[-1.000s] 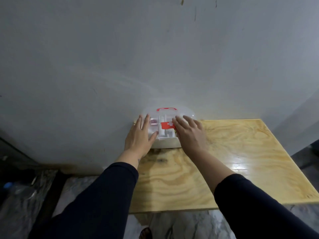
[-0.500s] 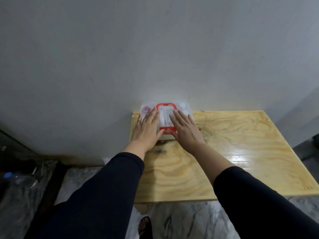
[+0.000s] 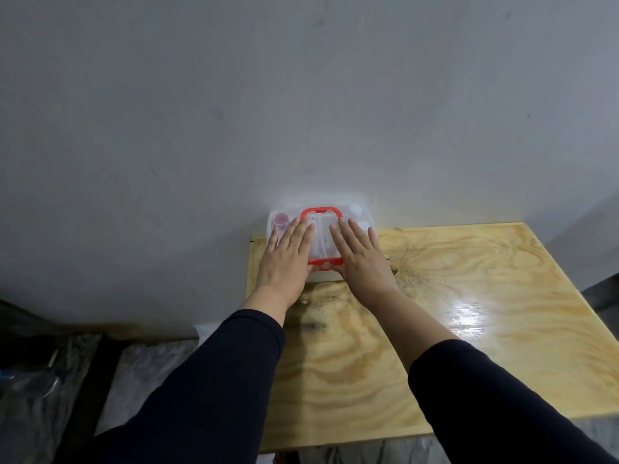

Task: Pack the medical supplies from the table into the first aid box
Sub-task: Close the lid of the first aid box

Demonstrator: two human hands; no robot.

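First aid box (image 3: 320,241) is sitting at the table's (image 3: 469,296) far corner, its clear lid now lowered shut, with left hand (image 3: 284,259) and right hand (image 3: 360,259) pressing flat, open-fingered, suggesting packing is nearly finished.

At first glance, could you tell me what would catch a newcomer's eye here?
Two bare hands, the left hand and right hand, lie flat on the clear plastic first aid box with a red handle at the far left corner of the glossy pale plywood table, against the plain grey wall.
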